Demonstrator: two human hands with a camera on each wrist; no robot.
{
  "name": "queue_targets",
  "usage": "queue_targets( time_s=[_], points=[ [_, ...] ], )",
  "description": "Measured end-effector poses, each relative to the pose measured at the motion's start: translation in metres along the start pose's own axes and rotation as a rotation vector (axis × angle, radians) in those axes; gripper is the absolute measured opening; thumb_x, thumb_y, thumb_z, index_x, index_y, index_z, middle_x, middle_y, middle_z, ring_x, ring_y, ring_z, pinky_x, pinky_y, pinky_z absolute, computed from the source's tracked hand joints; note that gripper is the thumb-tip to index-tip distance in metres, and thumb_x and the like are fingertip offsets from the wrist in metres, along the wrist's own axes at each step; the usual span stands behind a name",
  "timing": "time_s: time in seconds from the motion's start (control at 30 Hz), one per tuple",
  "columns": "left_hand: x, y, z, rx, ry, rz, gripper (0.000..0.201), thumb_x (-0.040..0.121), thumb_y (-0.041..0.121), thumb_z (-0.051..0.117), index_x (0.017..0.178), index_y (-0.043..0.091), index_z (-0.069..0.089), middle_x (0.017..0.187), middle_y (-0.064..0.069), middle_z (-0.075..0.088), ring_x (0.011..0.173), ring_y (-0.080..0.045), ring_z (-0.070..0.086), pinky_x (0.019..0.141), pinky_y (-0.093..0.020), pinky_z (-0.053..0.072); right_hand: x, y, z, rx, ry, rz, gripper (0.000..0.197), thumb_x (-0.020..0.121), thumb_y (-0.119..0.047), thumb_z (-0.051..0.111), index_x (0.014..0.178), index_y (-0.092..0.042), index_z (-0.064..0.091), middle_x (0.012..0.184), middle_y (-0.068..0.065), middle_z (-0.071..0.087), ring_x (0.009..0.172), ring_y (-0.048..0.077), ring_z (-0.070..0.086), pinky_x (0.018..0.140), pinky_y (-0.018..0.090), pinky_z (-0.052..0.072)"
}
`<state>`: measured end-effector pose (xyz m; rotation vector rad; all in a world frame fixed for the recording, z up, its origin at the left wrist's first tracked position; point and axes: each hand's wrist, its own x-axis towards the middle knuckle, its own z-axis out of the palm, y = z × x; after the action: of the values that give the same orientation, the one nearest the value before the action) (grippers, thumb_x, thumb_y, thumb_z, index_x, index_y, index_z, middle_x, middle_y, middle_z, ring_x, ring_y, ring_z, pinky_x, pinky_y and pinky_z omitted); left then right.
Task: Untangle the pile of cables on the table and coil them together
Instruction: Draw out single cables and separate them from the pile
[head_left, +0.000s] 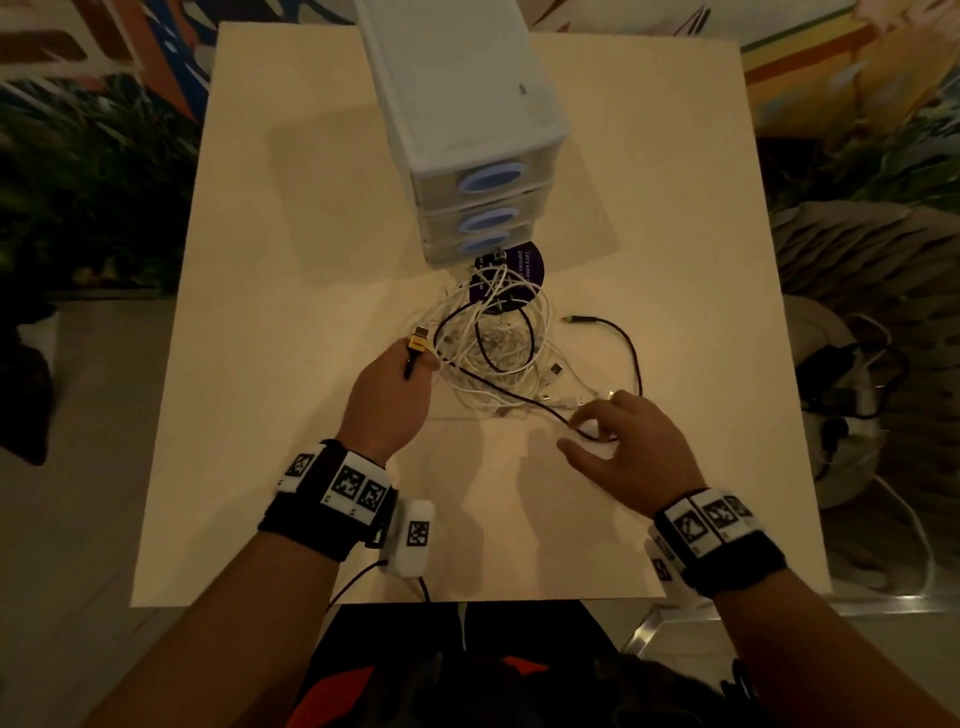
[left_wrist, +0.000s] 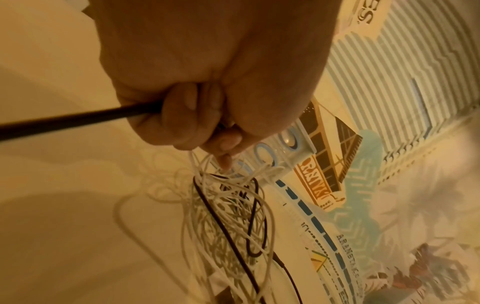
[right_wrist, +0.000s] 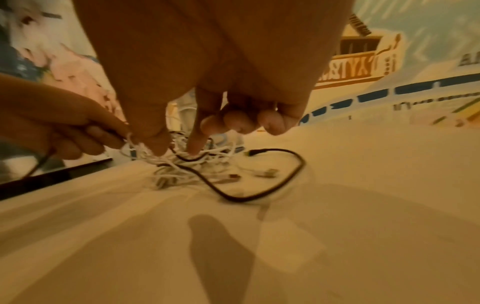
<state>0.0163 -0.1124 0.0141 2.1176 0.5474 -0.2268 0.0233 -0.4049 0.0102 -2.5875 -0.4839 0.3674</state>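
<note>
A tangled pile of cables (head_left: 493, 343) is lying on the pale table (head_left: 291, 249), just in front of one white drawer unit (head_left: 467, 130) with three drawers, each bearing one blue oval handle. One dark round disc (head_left: 524, 273) is being partly covered by the pile's far edge. The heap is made up mostly of thin white cables, too knotted to be counted, with black cable threaded through them; one black end with a greenish plug (head_left: 571, 319) is lying free at the right.

A black cable (left_wrist: 78, 118) is being gripped by the left hand (head_left: 387, 397), with the fingers curled tightly round it and its one gold connector (head_left: 417, 343) sticking out above the fist. The right hand (head_left: 631, 447) is being held over the near side of the pile, thumb and forefinger extended toward a black strand, the other three fingers curled in; whether that strand is actually being pinched cannot be told. One marker-covered band is being worn on each wrist.
</note>
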Motion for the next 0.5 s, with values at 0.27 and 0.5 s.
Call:
queue_targets(
  time_s=[0.27, 0.5],
  points=[
    [0.012, -0.017, -0.004, 0.034, 0.023, -0.006, 0.018, 0.103, 0.031, 0.051, 0.106, 0.031, 0.068, 0.070, 0.007, 0.061, 0.069, -0.019, 0.061, 0.066, -0.034, 0.048, 0.067, -0.047, 0.032, -0.220, -0.115, -0.028, 0.024, 0.093, -0.043, 0.057, 0.100, -0.025, 0.071, 0.092, 0.003, 0.068, 0.087, 0.030, 0.062, 0.074, 0.039, 0.050],
    [0.014, -0.021, -0.005, -0.059, 0.169, -0.133, 0.032, 0.099, 0.031, 0.053, 0.072, 0.014, 0.051, 0.064, 0.000, 0.050, 0.059, -0.014, 0.043, 0.054, -0.031, 0.032, 0.067, -0.054, 0.037, -0.115, -0.106, 0.015, 0.020, 0.100, -0.037, 0.049, 0.100, -0.020, 0.060, 0.088, 0.002, 0.069, 0.081, 0.030, 0.064, 0.072, 0.039, 0.045]
  ],
)
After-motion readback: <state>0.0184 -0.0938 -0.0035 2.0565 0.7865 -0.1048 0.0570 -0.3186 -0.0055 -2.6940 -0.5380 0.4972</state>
